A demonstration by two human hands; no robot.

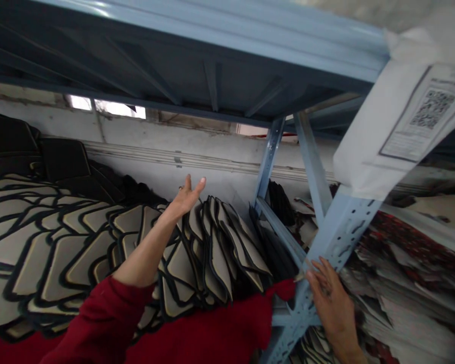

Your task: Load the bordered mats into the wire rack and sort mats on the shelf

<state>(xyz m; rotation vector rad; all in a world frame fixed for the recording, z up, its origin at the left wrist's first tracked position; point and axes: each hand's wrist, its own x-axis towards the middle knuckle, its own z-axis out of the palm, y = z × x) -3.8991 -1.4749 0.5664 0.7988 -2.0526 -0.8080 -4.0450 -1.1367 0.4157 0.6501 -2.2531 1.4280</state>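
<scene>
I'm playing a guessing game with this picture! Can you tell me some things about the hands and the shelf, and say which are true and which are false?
1. The left hand reaches up over the beige mats with black edges. True.
2. The right hand holds a cup. False: it rests on the blue rack post.
3. The sleeve is red. True.
4. The left hand's fingers are clenched. False: they are spread open.
</scene>
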